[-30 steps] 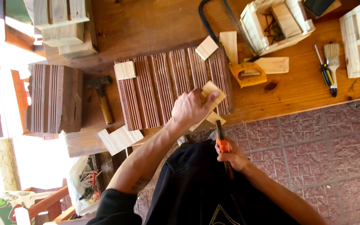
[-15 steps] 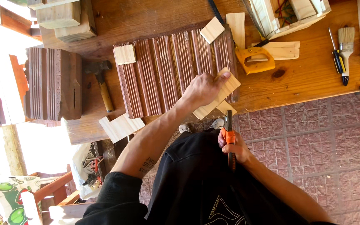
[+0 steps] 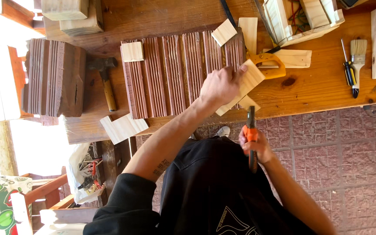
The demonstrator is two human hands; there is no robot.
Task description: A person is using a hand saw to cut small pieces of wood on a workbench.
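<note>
Two hands are at work over a wooden surface (image 3: 162,17). The left hand (image 3: 219,85) is closed on a pale wood block (image 3: 245,83), fingers curled over its near edge and pressing it flat against the right end of a ribbed reddish-brown panel (image 3: 175,74). The block lies tilted, partly over the panel and partly over the surface's front edge. The right hand (image 3: 256,143) is wrapped tight around an orange-and-black handled tool (image 3: 251,135) — held upright just below the block, off the surface's edge, its tip close to a smaller pale offcut (image 3: 249,103). A yellow handsaw handle (image 3: 268,65) rests just beyond the block. A hammer (image 3: 105,82) lies left of the panel — a paintbrush (image 3: 357,54) and screwdriver (image 3: 348,69) lie well apart to the right.
</note>
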